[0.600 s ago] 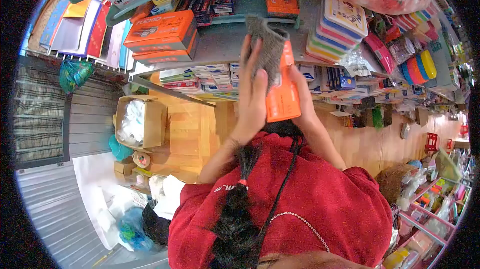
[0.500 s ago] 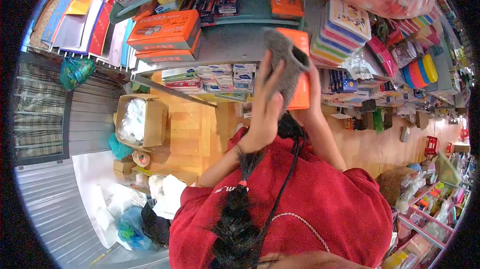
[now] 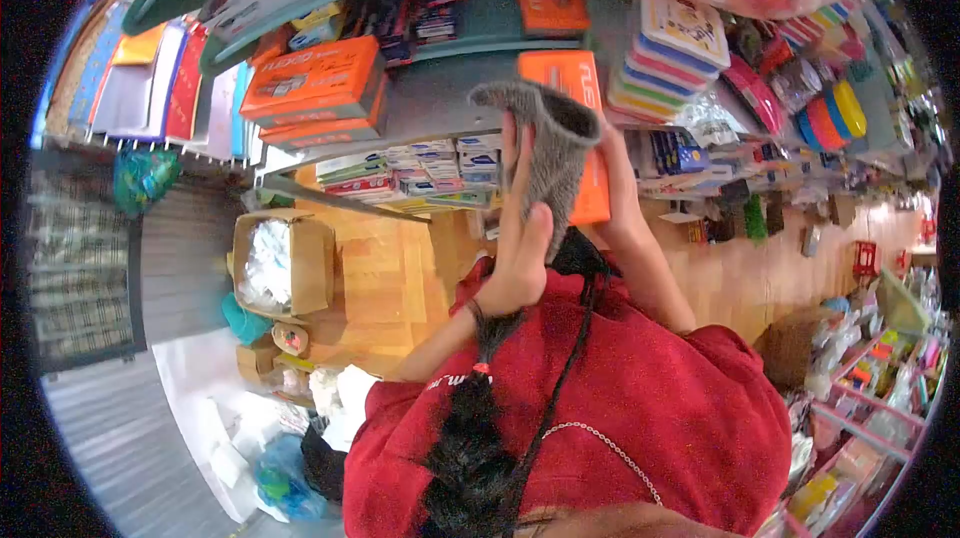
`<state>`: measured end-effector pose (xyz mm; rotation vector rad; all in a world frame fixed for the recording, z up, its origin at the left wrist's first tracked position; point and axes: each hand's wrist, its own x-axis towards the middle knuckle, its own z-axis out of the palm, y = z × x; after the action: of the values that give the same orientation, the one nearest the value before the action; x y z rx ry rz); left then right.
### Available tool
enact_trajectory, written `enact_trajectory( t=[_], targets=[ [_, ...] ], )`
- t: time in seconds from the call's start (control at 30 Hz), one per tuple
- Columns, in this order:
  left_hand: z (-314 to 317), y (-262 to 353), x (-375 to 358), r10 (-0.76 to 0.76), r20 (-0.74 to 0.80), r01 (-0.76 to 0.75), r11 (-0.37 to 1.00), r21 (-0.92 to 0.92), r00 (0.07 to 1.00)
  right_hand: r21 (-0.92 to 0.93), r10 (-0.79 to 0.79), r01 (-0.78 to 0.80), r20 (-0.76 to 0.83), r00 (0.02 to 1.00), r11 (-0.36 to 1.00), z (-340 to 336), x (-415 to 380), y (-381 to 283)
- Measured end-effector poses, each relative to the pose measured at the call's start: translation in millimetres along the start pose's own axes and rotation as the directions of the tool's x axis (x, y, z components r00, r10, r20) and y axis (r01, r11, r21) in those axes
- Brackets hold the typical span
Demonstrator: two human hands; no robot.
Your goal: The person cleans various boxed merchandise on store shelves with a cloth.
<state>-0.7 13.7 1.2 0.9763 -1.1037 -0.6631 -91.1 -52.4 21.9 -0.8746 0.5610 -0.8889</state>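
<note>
My left hand [image 3: 522, 253] is wrapped round a grey knitted cloth [image 3: 556, 163], which looks like a sock or glove with a wide opening at its top right. The cloth lies against the front of an orange box [image 3: 562, 68] with white lettering. On the box's right edge, my right hand [image 3: 620, 183] grips it and keeps it upright in front of my chest. Part of the box is hidden behind the cloth, and most of my right fingers are out of sight.
Ahead stands a shelf [image 3: 430, 78] with stacked orange boxes [image 3: 312, 83] and small dark packs. Notebooks [image 3: 175, 78] hang at the left. Colourful stacked boards [image 3: 675, 48] stand right of my hands. An open carton [image 3: 310, 258] sits on the wooden floor [image 3: 380, 278].
The grey cloth has tilted and spread, its top left corner now sticking out leftward. My left hand has shifted slightly left and down. The orange box has moved a little left.
</note>
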Motion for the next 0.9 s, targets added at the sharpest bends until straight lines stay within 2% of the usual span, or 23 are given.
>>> enact_trajectory(
  t=[0.03, 0.1, 0.17, 0.2, 0.23, 0.27, 0.33, 0.37, 0.4, 0.43, 0.5, 0.57, 0.63, 0.7, 0.73, 0.83, 0.87, 0.9],
  targets=[
    [2.9, -1.0, -4.7, -0.002, 0.014, 0.002, 0.998, 0.058, 1.000, 0.030, -0.011, 0.012, -0.039, 0.999, 0.999, 0.5, 0.0, -7.6],
    [17.1, 6.6, -7.6, -0.313, -0.113, 0.271, 0.921, -0.280, 0.943, -0.151, -0.092, 0.097, 0.037, 0.995, 0.984, -15.9, 2.3, 2.6],
    [14.7, 1.4, -1.1, -0.405, -0.126, 0.341, 0.871, -0.353, 0.906, -0.084, 0.008, -0.002, 0.064, 0.998, 0.996, -22.6, -2.0, 14.7],
    [1.5, -6.6, 10.3, -0.334, -0.112, 0.297, 0.918, -0.263, 0.936, -0.157, 0.024, -0.007, 0.106, 0.994, 0.988, -22.7, -9.6, 12.9],
    [-4.8, -9.7, 21.7, -0.381, -0.087, 0.326, 0.871, -0.368, 0.920, -0.228, 0.042, -0.007, 0.151, 0.988, 0.974, -21.6, -16.5, 10.7],
    [-9.9, -12.5, 31.6, -0.428, -0.059, 0.354, 0.811, -0.465, 0.902, -0.289, -0.040, 0.092, 0.180, 0.983, 0.953, -18.1, -22.0, 11.7],
    [-4.1, -13.2, 33.7, -0.456, -0.031, 0.378, 0.772, -0.511, 0.889, -0.374, -0.027, 0.083, 0.153, 0.988, 0.924, -19.3, -31.6, 1.8],
    [5.3, -10.8, 27.1, -0.436, -0.038, 0.370, 0.804, -0.466, 0.899, -0.417, -0.021, 0.078, 0.139, 0.990, 0.905, -21.7, -34.6, -2.1],
    [16.3, -8.1, 18.8, -0.414, -0.046, 0.358, 0.834, -0.420, 0.909, -0.358, -0.101, 0.117, 0.064, 0.993, 0.927, -38.2, -29.4, 16.7],
    [27.9, -6.3, 11.3, -0.390, -0.055, 0.343, 0.862, -0.374, 0.919, -0.251, -0.099, 0.101, 0.020, 0.995, 0.963, -41.8, -28.1, 9.6],
    [55.6, -39.8, -23.0, -0.259, -0.200, 0.209, 0.948, -0.240, 0.945, -0.028, -0.078, 0.077, -0.063, 0.995, 0.997, -47.9, -28.8, -13.4],
    [70.4, -43.0, -30.1, -0.250, -0.198, 0.191, 0.943, -0.272, 0.948, 0.021, -0.168, 0.172, -0.120, 0.978, 0.985, -58.4, -26.6, -26.4],
    [79.1, -22.8, -18.6, -0.334, -0.089, 0.272, 0.872, -0.407, 0.938, -0.219, -0.231, 0.197, -0.145, 0.962, 0.956, -73.0, -29.7, -26.2],
    [82.1, -15.4, -9.7, -0.387, -0.011, 0.337, 0.817, -0.468, 0.922, -0.214, -0.199, 0.183, -0.058, 0.978, 0.960, -79.5, -34.6, -26.6],
    [94.9, 5.0, -2.6, -0.463, -0.030, 0.331, 0.676, -0.658, 0.886, -0.211, -0.181, 0.174, -0.014, 0.983, 0.962, -81.8, -38.5, -27.2],
    [94.9, 8.6, 10.2, -0.205, 0.053, 0.195, 0.770, -0.607, 0.977, -0.377, -0.166, 0.230, 0.195, 0.967, 0.897, -84.6, -54.8, -41.8],
    [81.4, -4.3, 14.2, -0.270, 0.016, 0.245, 0.846, -0.473, 0.963, -0.459, -0.101, 0.212, 0.253, 0.962, 0.863, -88.8, -59.8, -46.6],
    [85.8, 0.4, 17.3, -0.316, -0.079, 0.257, 0.872, -0.416, 0.945, -0.393, -0.016, 0.120, 0.258, 0.966, 0.912, -93.7, -63.9, -47.3]
  ],
)
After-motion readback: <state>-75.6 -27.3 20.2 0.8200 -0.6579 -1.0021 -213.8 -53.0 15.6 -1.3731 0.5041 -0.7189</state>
